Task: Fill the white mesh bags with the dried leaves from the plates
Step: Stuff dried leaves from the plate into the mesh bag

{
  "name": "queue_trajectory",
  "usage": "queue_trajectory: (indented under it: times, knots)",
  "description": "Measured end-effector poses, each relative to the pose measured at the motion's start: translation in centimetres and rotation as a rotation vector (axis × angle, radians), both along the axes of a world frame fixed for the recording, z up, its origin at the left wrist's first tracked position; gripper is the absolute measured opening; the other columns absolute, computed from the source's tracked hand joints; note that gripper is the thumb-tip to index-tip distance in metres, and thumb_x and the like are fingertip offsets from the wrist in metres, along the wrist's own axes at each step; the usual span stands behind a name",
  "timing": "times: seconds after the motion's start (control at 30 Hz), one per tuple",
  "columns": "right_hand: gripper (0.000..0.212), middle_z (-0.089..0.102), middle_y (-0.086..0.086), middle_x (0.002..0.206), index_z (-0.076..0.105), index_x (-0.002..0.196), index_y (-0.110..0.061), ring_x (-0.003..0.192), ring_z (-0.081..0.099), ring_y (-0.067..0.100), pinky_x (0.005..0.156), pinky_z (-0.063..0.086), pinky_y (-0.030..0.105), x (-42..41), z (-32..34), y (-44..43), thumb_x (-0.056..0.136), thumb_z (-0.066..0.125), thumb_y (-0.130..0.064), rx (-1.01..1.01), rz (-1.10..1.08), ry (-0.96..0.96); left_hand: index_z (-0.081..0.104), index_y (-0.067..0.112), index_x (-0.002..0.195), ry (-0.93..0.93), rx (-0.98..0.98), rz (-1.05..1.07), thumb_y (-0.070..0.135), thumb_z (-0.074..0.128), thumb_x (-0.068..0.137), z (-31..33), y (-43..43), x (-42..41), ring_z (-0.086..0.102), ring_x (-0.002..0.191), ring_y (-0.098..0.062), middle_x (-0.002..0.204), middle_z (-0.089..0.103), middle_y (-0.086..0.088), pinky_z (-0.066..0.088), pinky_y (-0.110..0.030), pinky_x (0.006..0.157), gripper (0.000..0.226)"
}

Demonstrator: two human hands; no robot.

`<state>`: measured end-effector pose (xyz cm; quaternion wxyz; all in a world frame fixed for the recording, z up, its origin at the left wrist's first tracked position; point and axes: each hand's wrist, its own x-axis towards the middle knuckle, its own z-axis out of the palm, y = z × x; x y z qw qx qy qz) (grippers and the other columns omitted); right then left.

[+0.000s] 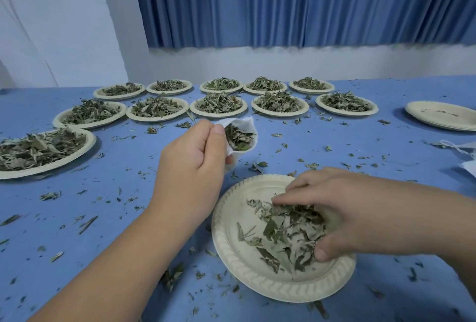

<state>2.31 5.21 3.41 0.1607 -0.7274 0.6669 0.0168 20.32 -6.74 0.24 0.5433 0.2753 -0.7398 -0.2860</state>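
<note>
The bag [247,126] is in your left hand [195,156], pinched at its rim between thumb and fingers. Its mouth gapes toward you and it is partly filled with leaves [239,138]. You hold it above the table [123,193], just beyond the plate [229,247] nearest you. On that plate your right hand [342,216] curls over a clump [286,234] of leaves, fingers and thumb closed round it (the plate's left half is bare). Crumbs [87,223] of leaf lie scattered across the blue table. Farther back stand rows of full plates [219,115], with one more at your far left. An empty plate [443,118] sits off to the right, and spare bags [469,167] lie at the right edge. A blue curtain [309,2] hangs behind.
</note>
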Motion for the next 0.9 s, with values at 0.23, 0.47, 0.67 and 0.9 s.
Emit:
queue_trajectory:
  times: [0.23, 0.47, 0.67, 0.9]
  knots:
    - [0.062, 0.039, -0.037, 0.123, 0.044, 0.131, -0.056, 0.117, 0.038, -0.010, 0.102, 0.038, 0.026, 0.7, -0.6, -0.4, 0.079, 0.073, -0.042, -0.062, -0.019, 0.009, 0.044, 0.008, 0.066, -0.021, -0.042, 0.065, 0.027, 0.042, 0.099, 0.0, -0.2, 0.0, 0.060, 0.060, 0.009, 0.060, 0.051, -0.007, 0.036, -0.004, 0.046, 0.039]
    - [0.042, 0.051, -0.026, 0.116, 0.057, 0.126, -0.046, 0.096, 0.035, -0.012, 0.088, 0.035, 0.015, 1.6, -1.0, -0.8, 0.086, 0.066, -0.041, -0.131, 0.031, 0.051, 0.035, 0.022, 0.060, -0.101, -0.110, 0.144, 0.033, 0.037, 0.096, 0.2, -0.8, 0.4, 0.044, 0.051, -0.001, 0.056, 0.047, 0.015, 0.032, -0.011, 0.047, 0.038]
    - [0.029, 0.055, -0.014, 0.103, 0.065, 0.115, -0.028, 0.091, 0.043, -0.002, 0.076, 0.040, 0.018, 2.1, -1.2, -0.6, 0.090, 0.059, -0.043, -0.183, 0.064, 0.124, 0.038, 0.018, 0.063, -0.162, -0.122, 0.162, 0.028, 0.039, 0.100, 0.2, -1.0, 0.7, 0.043, 0.054, -0.013, 0.053, 0.042, 0.006, 0.033, -0.025, 0.048, 0.039]
    - [0.020, 0.059, -0.016, 0.095, 0.071, 0.106, -0.033, 0.078, 0.042, -0.016, 0.066, 0.032, 0.005, 1.7, -1.1, -0.4, 0.090, 0.059, -0.039, -0.235, 0.092, 0.009, 0.036, 0.017, 0.061, -0.240, -0.113, 0.098, 0.041, 0.033, 0.093, 0.3, -0.3, 0.4, 0.042, 0.054, -0.017, 0.052, 0.041, 0.002, 0.031, -0.031, 0.048, 0.040]
